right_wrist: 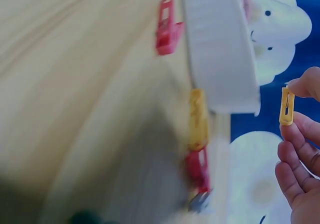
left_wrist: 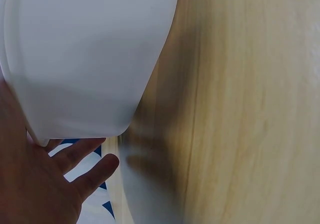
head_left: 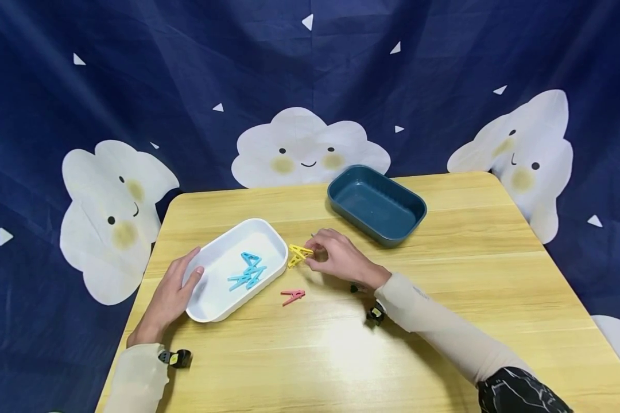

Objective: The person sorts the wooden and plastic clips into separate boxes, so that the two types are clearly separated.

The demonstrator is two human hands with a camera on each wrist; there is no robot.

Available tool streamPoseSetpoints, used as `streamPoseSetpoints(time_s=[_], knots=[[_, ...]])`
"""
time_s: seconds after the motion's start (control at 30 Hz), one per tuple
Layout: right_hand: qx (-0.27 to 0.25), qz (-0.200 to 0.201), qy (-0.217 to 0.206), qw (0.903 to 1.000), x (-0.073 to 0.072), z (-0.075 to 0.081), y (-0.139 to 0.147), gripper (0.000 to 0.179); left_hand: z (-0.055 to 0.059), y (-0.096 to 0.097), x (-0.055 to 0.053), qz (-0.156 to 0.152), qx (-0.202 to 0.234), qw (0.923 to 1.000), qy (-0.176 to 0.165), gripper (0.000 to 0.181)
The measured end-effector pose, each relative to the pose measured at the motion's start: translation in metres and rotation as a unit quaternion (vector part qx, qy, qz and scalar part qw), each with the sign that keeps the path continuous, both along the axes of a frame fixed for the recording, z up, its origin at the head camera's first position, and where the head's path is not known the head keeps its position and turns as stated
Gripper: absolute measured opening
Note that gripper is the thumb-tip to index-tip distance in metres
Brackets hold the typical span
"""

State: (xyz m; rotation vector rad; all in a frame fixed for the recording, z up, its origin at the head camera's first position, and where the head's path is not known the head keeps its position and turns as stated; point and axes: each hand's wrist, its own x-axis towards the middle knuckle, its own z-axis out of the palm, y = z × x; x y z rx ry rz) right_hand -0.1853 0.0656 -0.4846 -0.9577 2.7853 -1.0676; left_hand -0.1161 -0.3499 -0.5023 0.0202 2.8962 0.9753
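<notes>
My left hand (head_left: 169,295) grips the near-left end of a white tub (head_left: 226,312), thumb over the rim and fingers along the outer wall. Several blue clothespins (head_left: 248,273) lie inside the tub. Between thumb and fingertips, my right hand (head_left: 343,257) pinches a yellow clothespin (right_wrist: 287,106) beside the tub's right end. Below it, a second yellow clothespin (right_wrist: 198,119) lies on the table, with a red clothespin (right_wrist: 198,169) and a greyish one (right_wrist: 200,201) close by. A pink-red clothespin (head_left: 293,296) lies apart, near the tub's front side.
A dark teal tub (head_left: 387,229) stands at the back right of the wooden table (head_left: 475,246), its inside bare. A small dark object (head_left: 355,288) shows under my right wrist. Behind the table hangs a blue cloth (head_left: 196,57) with clouds.
</notes>
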Motion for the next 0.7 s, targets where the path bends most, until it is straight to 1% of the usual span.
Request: streamPoseSetpoints(time_s=[0.13,0.23,0.5,0.7], knots=[[-0.018,0.006,-0.005,0.9998,-0.007,0.014,-0.021,0.030,0.001,-0.001,0.000,0.001,0.001,1.0000,0.000,0.067],[-0.018,0.015,-0.006,0.9997,-0.010,0.019,-0.039,0.031,0.000,0.000,0.000,0.003,0.001,1.0000,-0.002,0.067],[-0.004,0.042,-0.013,0.9990,-0.016,0.016,-0.076,0.032,0.000,0.001,-0.001,0.003,-0.001,1.0000,-0.002,0.066],[0.027,0.066,-0.032,0.9970,-0.020,0.013,-0.102,0.035,0.001,0.002,0.000,0.005,-0.004,1.0000,-0.007,0.067]])
